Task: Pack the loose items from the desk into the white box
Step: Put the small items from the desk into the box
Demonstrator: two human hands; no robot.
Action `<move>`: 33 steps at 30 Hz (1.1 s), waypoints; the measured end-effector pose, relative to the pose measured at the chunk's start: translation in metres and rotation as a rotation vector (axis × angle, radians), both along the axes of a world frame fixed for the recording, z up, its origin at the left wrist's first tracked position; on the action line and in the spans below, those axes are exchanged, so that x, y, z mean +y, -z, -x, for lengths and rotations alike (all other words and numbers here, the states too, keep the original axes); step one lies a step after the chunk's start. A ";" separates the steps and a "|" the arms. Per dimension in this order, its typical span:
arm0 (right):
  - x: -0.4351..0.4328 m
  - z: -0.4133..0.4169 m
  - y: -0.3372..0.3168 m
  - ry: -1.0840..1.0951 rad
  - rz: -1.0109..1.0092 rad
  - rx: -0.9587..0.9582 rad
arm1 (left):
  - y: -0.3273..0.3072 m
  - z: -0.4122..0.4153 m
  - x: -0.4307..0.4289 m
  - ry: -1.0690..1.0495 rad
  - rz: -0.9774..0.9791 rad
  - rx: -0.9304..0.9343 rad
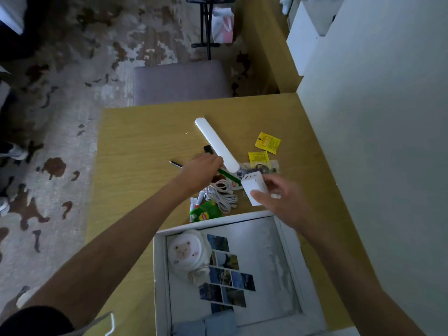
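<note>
The white box (160, 275) lies open at the desk's near edge, with a white bear-print pouch (188, 253) and a photo-collage sheet (228, 275) inside. My right hand (278, 202) is shut on a white power adapter (253, 187) just beyond the box's far rim. My left hand (203, 169) reaches over the pile and grips something by the long white lamp bar (215, 143); what it holds is hidden. Coiled white cables (221, 194), a green tea packet (206, 212), two yellow sachets (268, 143) and a pen (175, 163) lie loose on the desk.
The wooden desk (135, 141) meets a white wall (375, 117) on the right. A grey padded chair (181, 81) stands past the far edge, on a patterned rug (72, 69). A small black item (208, 149) lies beside the lamp bar.
</note>
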State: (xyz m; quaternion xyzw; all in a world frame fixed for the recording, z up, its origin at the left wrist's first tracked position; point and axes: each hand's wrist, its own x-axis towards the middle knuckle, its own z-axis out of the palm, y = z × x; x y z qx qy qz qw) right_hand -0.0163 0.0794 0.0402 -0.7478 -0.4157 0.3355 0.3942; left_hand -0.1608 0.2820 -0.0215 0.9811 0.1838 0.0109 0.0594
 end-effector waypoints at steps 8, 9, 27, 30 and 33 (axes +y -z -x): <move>-0.061 0.025 0.003 -0.238 0.040 -0.014 | -0.062 0.091 -0.085 -0.264 0.143 -0.319; -0.068 0.027 0.004 -0.299 0.083 -0.018 | -0.067 0.102 -0.102 -0.270 0.152 -0.334; -0.124 0.081 0.045 -0.849 0.443 -0.170 | -0.017 0.162 -0.241 -0.277 -0.029 0.248; -0.127 0.079 0.042 -0.829 0.447 -0.095 | -0.013 0.163 -0.241 -0.211 -0.079 0.370; -0.130 0.079 0.041 -0.823 0.437 -0.077 | -0.011 0.164 -0.240 -0.210 -0.087 0.374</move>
